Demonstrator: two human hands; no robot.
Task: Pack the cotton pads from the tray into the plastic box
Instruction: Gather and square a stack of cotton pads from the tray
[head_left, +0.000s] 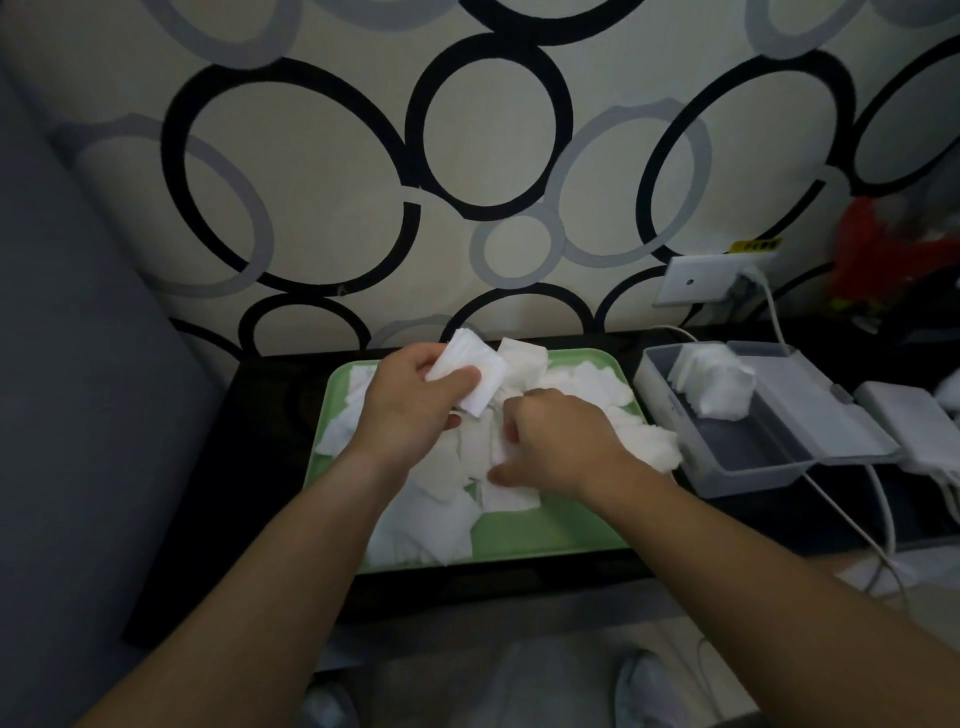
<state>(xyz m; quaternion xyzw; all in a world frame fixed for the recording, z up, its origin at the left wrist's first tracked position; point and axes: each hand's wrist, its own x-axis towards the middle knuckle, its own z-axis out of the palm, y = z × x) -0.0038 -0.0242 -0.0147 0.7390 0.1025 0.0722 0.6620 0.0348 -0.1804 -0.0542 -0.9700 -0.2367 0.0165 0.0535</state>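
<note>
Several cotton pads (480, 376) pinched in left hand (410, 400) | right hand (556, 441) fingers curled on tray (545, 530) pile | plastic box (753, 447) lies right, right hand nearer

soft fluffy white cotton pads (431, 499), smooth matt green tray (545, 535), translucent grey plastic box (779, 447), glossy black tabletop (270, 415)

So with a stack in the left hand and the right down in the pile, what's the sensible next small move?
Probably lift another pad with the right hand onto the stack of pads in the left hand: many loose pads remain on the green tray, and the plastic box has room.
</note>
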